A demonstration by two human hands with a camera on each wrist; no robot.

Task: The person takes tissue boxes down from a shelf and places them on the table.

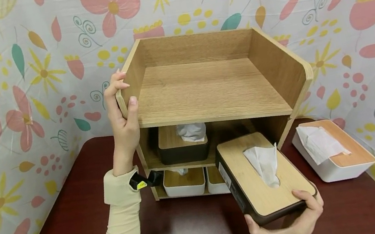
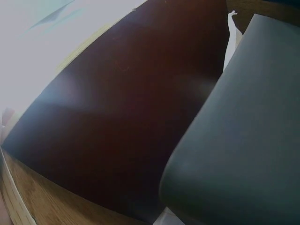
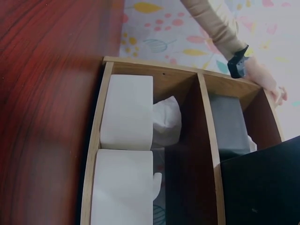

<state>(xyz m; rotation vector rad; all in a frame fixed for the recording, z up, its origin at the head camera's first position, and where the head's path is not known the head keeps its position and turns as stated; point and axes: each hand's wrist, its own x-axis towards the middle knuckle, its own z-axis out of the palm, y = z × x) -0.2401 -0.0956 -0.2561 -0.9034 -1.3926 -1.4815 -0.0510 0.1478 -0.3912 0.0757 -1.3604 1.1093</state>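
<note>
A black tissue box with a light wooden lid (image 1: 229, 157), a white tissue poking out of its slot, is held at its near end by my right hand (image 1: 297, 218), thumb and fingers on opposite sides. The box is tilted, its far end at the opening of the middle compartment. My left hand (image 1: 121, 107) grips the left side panel of the wooden shelf (image 1: 205, 89), thumb on the inner face. Left of the held box, another black tissue box (image 1: 184, 154) stands inside that compartment. In the right wrist view the held box (image 3: 267, 183) shows as a dark shape at the lower right.
Two white tissue boxes (image 3: 125, 112) sit side by side in the bottom compartment. A white tissue box with a wooden lid (image 1: 345, 169) stands right of the shelf on the dark red table (image 1: 68, 228). Floral cloth (image 1: 49, 45) hangs behind and at both sides.
</note>
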